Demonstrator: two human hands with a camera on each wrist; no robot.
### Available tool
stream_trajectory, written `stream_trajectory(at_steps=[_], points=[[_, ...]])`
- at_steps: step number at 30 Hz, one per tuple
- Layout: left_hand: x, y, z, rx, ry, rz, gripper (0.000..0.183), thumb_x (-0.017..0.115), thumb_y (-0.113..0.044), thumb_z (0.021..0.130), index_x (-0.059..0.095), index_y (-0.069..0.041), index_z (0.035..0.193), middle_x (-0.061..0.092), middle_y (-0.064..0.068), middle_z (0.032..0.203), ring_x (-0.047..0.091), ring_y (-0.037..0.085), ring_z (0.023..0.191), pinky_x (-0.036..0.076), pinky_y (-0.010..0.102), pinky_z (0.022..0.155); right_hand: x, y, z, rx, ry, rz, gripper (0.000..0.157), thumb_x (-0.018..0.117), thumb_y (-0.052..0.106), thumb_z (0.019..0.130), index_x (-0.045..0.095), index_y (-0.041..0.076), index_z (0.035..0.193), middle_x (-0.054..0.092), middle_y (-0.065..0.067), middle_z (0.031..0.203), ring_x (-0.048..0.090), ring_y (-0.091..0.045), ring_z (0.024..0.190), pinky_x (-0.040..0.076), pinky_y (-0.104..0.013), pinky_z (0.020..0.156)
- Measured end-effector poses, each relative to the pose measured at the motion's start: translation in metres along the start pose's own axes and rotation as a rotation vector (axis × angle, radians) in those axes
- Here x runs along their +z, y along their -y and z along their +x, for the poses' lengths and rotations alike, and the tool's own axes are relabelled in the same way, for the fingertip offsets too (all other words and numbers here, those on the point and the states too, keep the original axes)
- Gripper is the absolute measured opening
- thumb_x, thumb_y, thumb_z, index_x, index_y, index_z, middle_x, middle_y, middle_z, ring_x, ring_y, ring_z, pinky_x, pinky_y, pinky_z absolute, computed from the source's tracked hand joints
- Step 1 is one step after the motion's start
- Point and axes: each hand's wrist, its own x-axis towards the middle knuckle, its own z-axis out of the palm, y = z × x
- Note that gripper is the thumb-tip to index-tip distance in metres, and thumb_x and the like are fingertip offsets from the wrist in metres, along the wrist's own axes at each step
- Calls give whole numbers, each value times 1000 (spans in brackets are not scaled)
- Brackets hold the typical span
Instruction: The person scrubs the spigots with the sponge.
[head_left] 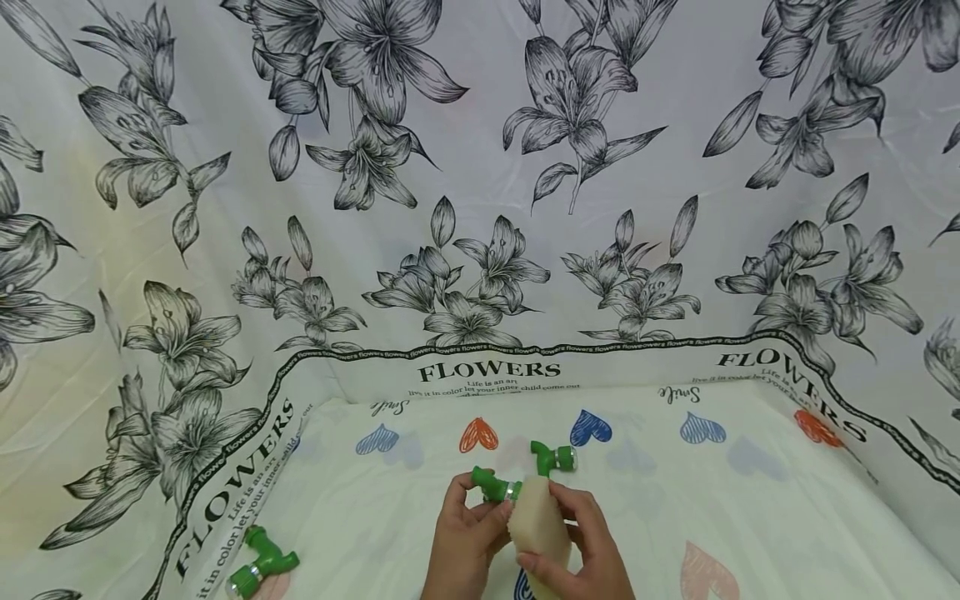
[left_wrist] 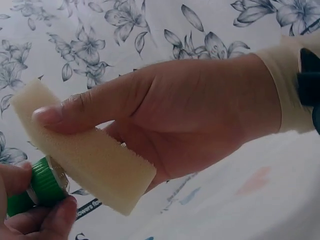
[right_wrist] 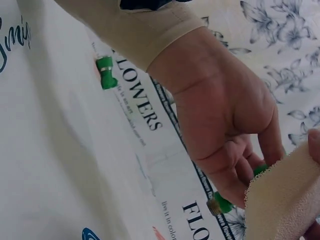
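Observation:
Between thumb and fingers, my left hand (head_left: 467,537) grips a green plastic tap (head_left: 489,484) with a silvery ring. Its ribbed green collar shows in the left wrist view, and a brass-coloured threaded end shows past the fingers in the right wrist view. My right hand (head_left: 588,546) holds a cream sponge block (head_left: 538,527), thumb on one face and fingers behind. In the left wrist view the sponge (left_wrist: 95,155) lies right against the end of the tap's collar (left_wrist: 48,180). Part of the tap is hidden by the left fingers.
A second green tap (head_left: 552,457) lies on the white cloth (head_left: 622,492) just beyond the hands. Another green tap (head_left: 262,561) lies at the front left. Heart prints mark the cloth, and a flower-printed curtain (head_left: 480,208) rises behind and at the sides.

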Motion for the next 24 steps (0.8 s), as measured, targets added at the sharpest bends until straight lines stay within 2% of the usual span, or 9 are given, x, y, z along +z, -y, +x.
stream_trajectory(at_steps=[5,9,12,18,20,24], points=[[1,1,-1,-13,6,-115,39,71,0,105,48,-6,137,76,13,107,77,22,99,65,37,86,3,-7,1,-63,-38,-34,72,98,15,82,63,18,144,61,4,127,63,-16,109,61,-35,88],[1,2,-3,-15,47,-177,35,68,0,107,48,-9,135,73,16,116,76,26,105,64,41,91,2,-13,5,-120,-59,-50,73,96,11,84,59,13,147,60,3,130,62,-15,109,61,-35,86],[0,1,-5,-15,93,-236,35,66,-1,108,43,-9,134,69,19,126,74,30,114,60,44,99,-1,-13,8,-99,-51,-31,72,93,11,87,57,11,149,60,0,133,62,-16,111,61,-36,88],[-1,-1,-7,-6,180,-295,42,66,3,107,35,-8,133,61,23,141,65,37,131,52,50,108,-5,-13,12,1,-34,55,68,89,11,93,55,10,152,61,-5,135,62,-21,114,59,-34,92],[-2,-1,-7,9,186,-282,42,66,3,107,35,-8,132,60,22,142,65,38,132,53,50,108,-5,-13,11,26,-33,66,67,88,12,93,56,10,152,61,-5,133,62,-22,113,59,-33,92],[-2,1,-5,33,150,-239,40,69,3,105,40,-9,130,60,21,142,67,37,129,58,47,104,-3,-11,9,57,-25,100,65,87,12,94,57,12,152,63,-7,128,63,-23,111,59,-32,91]])
